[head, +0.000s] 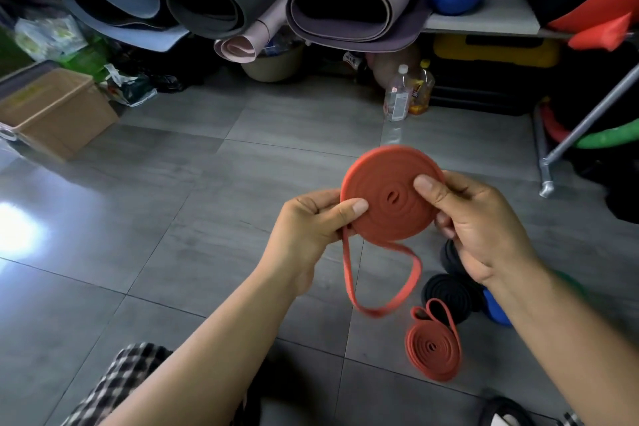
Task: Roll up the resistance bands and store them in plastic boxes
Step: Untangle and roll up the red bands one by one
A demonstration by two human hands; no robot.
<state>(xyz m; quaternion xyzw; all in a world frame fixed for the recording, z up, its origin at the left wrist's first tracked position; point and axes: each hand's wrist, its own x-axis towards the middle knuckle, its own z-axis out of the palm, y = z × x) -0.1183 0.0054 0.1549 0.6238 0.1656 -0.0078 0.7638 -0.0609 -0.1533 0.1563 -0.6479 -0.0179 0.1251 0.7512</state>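
Fingers (349, 209) of the left hand (311, 228) pinch the left edge of an orange coil (390, 197), thumb flat on its face. The right hand (480, 228) pinches the right edge the same way. Both hands hold the coil in the air above the floor (173, 218).

Rolled mats (345, 10) fill the shelf at the top. A tan box (52, 111) sits at far left, well apart from the hands.

By my reading, the rolling is well along. The held band is mostly wound, and only a tail (373, 290) hangs loose beneath it. Near the right forearm, a second orange coil (434, 351) lies on the floor with its outer loop sprung open, touching a black coil (449, 294). Another black coil (449, 258) lies just beyond. None of them is in a box, so storing looks not yet begun.

The box's inside cannot be seen, nor whether it is plastic. The right hand's fingers behind the coil are hidden. That hand covers most of the far black coil, and the forearm covers a blue thing (494, 311).
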